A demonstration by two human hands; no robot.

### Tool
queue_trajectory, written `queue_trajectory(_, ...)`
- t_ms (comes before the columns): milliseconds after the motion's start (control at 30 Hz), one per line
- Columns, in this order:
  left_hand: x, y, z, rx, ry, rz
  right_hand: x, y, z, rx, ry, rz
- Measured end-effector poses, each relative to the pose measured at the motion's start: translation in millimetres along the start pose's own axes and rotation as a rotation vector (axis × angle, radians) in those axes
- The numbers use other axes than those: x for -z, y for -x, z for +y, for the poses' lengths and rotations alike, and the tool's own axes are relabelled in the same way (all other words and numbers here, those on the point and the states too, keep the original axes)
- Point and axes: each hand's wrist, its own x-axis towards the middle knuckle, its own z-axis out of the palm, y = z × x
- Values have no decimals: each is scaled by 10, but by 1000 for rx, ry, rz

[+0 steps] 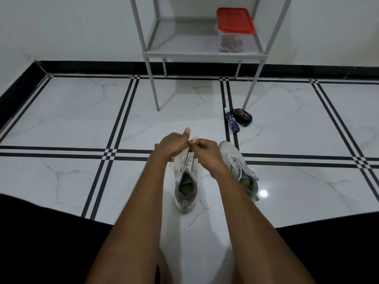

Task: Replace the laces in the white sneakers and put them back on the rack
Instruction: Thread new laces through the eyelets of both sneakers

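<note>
Both hands, left hand and right hand, pinch lace ends above the near sneaker; tying seems underway; second sneaker right of them looks laced; rack beyond awaits both.

A glossy white marble-look tiled floor with black double stripes carries everything here. Two white-and-grey sneakers stand on it side by side, heels toward the camera, the right-hand one angled outward. Further back, a dark blue tube lies just beside a black round tin, near one leg of a grey metal rack. On the rack's shelf sits a clear container with a red lid.
</note>
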Motion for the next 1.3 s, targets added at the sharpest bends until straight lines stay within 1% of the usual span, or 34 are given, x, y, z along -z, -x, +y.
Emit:
queue_trajectory(33, 23, 39, -98, 25, 20, 2, 37, -14, -18, -12, -6, 16)
queue_trajectory(67, 20, 69, -178, 22, 96, 6, 69, -35, -36, -27, 4, 25)
queue_trajectory(133, -33, 98, -278, -15, 218, -11, 130, -68, -78, -48, 42, 14)
queue_trajectory(233, -162, 125, -282, -138, 160, -17, 145, -84, -127, -54, 87, -47)
queue_trajectory(333, -281, 82, -252, -197, 73, -51, 104, -75, -144, -33, 124, -82)
queue_trajectory(367, -297, 85, -247, -204, 52, -27, 92, -78, -132, -18, 126, -76)
queue_trajectory(467, -261, 62, -279, -204, 55, 140, 88, -118, -72, 23, 160, -33)
queue_trajectory(500, -224, 65, -291, -193, 64, 154, 99, -135, -61, 26, 172, -22)
queue_trajectory(667, 10, 129, -281, -167, 161, 102, 145, -150, -78, 33, 222, 3)
queue_trajectory(733, 52, 151, -224, -111, 256, -15, 157, -136, -106, 45, 250, -6)
queue_trajectory(800, 11, 149, -186, -43, 238, -96, 165, -116, -144, 54, 262, -42)
queue_trajectory(833, -42, 146, -186, -27, 181, -84, 174, -112, -156, 57, 259, -65)
queue_trajectory(867, -104, 142, -201, -23, 132, -36, 181, -104, -168, 51, 244, -89)
queue_trajectory(967, -273, 134, -284, -11, -8, 169, 202, -81, -165, 46, 245, -117)
queue_trajectory(1000, -317, 144, -304, 6, -70, 206, 212, -95, -137, 38, 252, -114)
queue_trajectory(1033, -351, 154, -317, 25, -82, 201, 219, -97, -118, 29, 246, -115)
queue_trajectory(1067, -371, 183, -300, 52, -19, 159, 222, -95, -97, 17, 234, -119)
queue_trajectory(1100, -372, 208, -280, 92, 136, 100, 213, -98, -86, 11, 220, -117)
queue_trajectory(1133, -367, 234, -264, 141, 366, 23, 205, -94, -79, 5, 203, -101)
queue_trajectory(1200, -332, 257, -268, 147, 854, -122, 183, -86, -87, -5, 163, -64)
queue_trajectory(1233, -309, 253, -279, 115, 1041, -138, 174, -82, -98, -11, 135, -43)
queue_trajectory(1267, -283, 235, -288, 77, 1162, -115, 169, -81, -106, -28, 91, -19)
queue_trajectory(1300, -258, 194, -311, 33, 1229, -72, 174, -81, -112, -54, 31, 1)
